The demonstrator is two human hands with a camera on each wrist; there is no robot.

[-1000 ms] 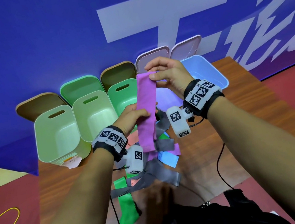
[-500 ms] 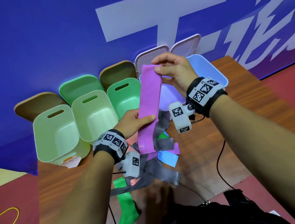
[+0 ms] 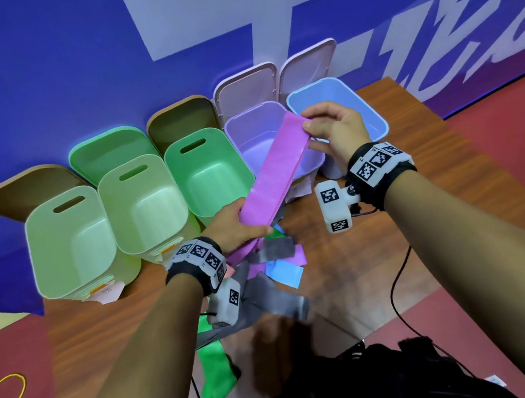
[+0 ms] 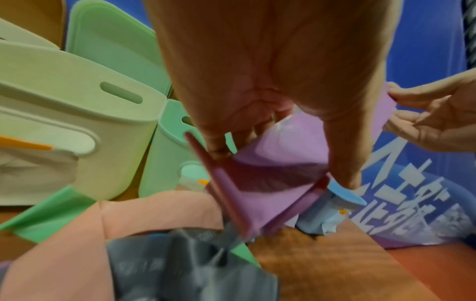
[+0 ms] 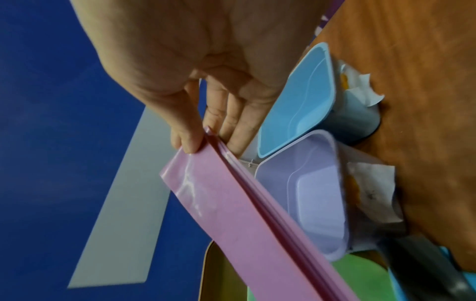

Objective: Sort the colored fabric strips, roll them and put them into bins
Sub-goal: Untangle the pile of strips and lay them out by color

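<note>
Both forearms are reaching out above the table (image 3: 416, 235). Left hand (image 3: 235, 224) is gripping the purple strip (image 3: 277, 180) at its lower end; right hand (image 3: 334, 129) is pinching the upper end, thumb against fingers (image 5: 233, 122), over the purple bin (image 3: 256, 137). Strip is slanting, taut, off the pile of strips (image 3: 269, 288).

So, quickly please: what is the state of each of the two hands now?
Left hand: closed, gripping the lower end of the long purple fabric strip.
Right hand: closed, pinching the upper end of the same strip.
</note>
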